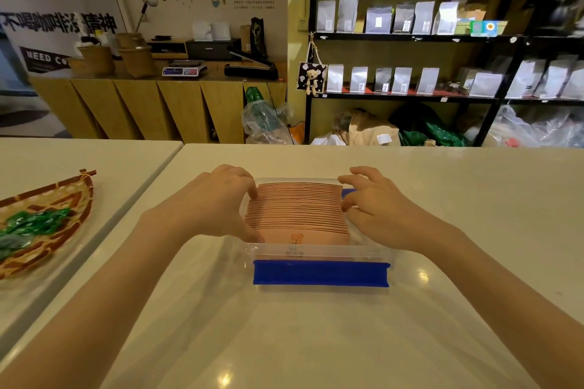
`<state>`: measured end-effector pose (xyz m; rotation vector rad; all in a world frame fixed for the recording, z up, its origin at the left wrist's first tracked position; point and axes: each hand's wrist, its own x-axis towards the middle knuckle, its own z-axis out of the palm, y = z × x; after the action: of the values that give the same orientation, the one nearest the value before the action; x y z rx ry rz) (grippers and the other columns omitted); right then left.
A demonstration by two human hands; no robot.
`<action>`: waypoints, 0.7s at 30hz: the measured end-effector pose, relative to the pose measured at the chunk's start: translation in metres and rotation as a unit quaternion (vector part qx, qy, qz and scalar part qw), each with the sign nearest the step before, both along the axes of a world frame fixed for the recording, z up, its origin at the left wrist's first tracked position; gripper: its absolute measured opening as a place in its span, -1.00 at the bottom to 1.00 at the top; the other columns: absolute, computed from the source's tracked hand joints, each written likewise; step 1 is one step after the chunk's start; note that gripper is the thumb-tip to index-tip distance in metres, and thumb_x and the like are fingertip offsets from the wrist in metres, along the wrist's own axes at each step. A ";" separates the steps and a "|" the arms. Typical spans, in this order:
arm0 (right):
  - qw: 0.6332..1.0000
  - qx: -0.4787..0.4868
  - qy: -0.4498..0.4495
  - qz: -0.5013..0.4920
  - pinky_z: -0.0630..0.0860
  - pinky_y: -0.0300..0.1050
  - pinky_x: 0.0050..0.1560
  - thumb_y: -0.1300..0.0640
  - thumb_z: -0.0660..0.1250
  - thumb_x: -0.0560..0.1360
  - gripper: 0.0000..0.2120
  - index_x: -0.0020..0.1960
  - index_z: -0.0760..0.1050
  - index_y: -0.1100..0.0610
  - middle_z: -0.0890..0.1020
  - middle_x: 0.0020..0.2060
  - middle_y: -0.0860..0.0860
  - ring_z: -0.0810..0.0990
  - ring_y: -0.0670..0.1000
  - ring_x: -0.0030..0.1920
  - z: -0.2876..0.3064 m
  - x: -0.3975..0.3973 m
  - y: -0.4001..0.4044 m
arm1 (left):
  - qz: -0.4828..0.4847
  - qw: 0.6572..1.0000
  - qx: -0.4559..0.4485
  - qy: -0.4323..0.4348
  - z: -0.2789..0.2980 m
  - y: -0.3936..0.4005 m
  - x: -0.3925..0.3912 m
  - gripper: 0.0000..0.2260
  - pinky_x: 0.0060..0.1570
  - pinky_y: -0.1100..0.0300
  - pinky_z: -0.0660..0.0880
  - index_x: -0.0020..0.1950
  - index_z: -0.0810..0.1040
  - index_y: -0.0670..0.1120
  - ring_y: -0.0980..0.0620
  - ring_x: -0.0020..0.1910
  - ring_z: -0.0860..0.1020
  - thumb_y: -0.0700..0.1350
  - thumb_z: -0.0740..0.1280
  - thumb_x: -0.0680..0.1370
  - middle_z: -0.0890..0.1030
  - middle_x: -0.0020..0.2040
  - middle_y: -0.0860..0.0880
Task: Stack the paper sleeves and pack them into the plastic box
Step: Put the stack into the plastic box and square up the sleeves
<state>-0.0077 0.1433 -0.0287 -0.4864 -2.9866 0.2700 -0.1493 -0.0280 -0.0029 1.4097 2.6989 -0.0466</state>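
Note:
A thick row of pink-brown paper sleeves (297,215) stands on edge inside the clear plastic box (316,254), which has blue latches at its near and far ends. The front sleeve shows a small orange tree print. My left hand (221,202) presses against the left side of the row, fingers and thumb touching the sleeves' edges. My right hand (376,208) presses on the right side, fingertips curled onto the edges. The row is squeezed between both hands, resting in the box.
The box sits mid-way on a white table (316,341). On a second white table to the left lies a woven bamboo tray (47,215) with green wrapped sweets. Beyond the tables stand a wooden counter and black shelves of bags.

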 end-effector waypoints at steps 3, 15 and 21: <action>1.000 0.018 0.016 -0.016 -0.04 0.03 0.44 0.08 0.06 0.55 -0.67 0.18 0.51 0.05 0.21 0.46 -0.03 -0.02 0.02 0.47 -0.001 0.000 0.001 | -0.002 1.000 0.002 -0.008 0.000 0.000 0.000 -0.40 0.30 0.07 0.28 0.25 0.37 0.05 0.02 0.32 0.27 0.18 0.43 0.28 0.35 0.35 0.03; 0.999 0.020 0.028 -0.035 -0.10 0.07 0.45 0.07 0.06 0.55 -0.66 0.28 0.42 0.02 0.13 0.48 -0.02 -0.07 0.04 0.48 -0.009 -0.005 0.003 | -0.005 0.999 0.006 -0.035 0.001 0.001 0.005 -0.38 0.24 0.13 0.36 0.29 0.30 0.04 0.04 0.26 0.34 0.16 0.43 0.30 0.37 0.33 0.02; 0.999 0.008 0.012 -0.031 -0.12 0.08 0.45 0.07 0.06 0.54 -0.61 0.36 0.29 0.00 0.07 0.50 0.01 -0.12 0.07 0.48 -0.011 -0.005 0.004 | -0.006 0.999 0.001 -0.033 0.001 0.000 0.006 -0.39 0.24 0.12 0.36 0.29 0.31 0.04 0.04 0.27 0.34 0.15 0.42 0.31 0.35 0.34 0.02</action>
<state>-0.0126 0.1474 -0.0394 -0.5684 -2.9426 0.2441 -0.1430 -0.0276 -0.0016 1.4031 2.6376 0.0035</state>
